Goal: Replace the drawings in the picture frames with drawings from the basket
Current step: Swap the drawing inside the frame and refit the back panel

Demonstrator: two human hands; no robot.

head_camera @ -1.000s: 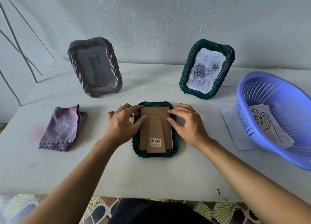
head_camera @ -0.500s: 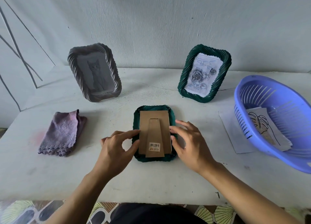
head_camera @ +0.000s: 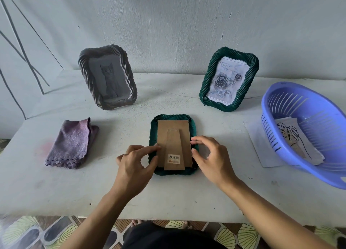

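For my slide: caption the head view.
Left hand and right hand touch the cardboard back of a face-down green frame.

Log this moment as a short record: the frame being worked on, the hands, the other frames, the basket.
Worked frame: green frame, face down, cardboard backing up
Hands: left hand touches the backing's left edge, right hand its right edge
Standing: grey frame with cat drawing; second green frame with rose drawing
Basket: blue basket holds leaf drawing
Extra: purple cloth, left

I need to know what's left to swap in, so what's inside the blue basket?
Inside the basket, a leaf line drawing lies on top. Sheet edges show beneath it; their pictures are covered.
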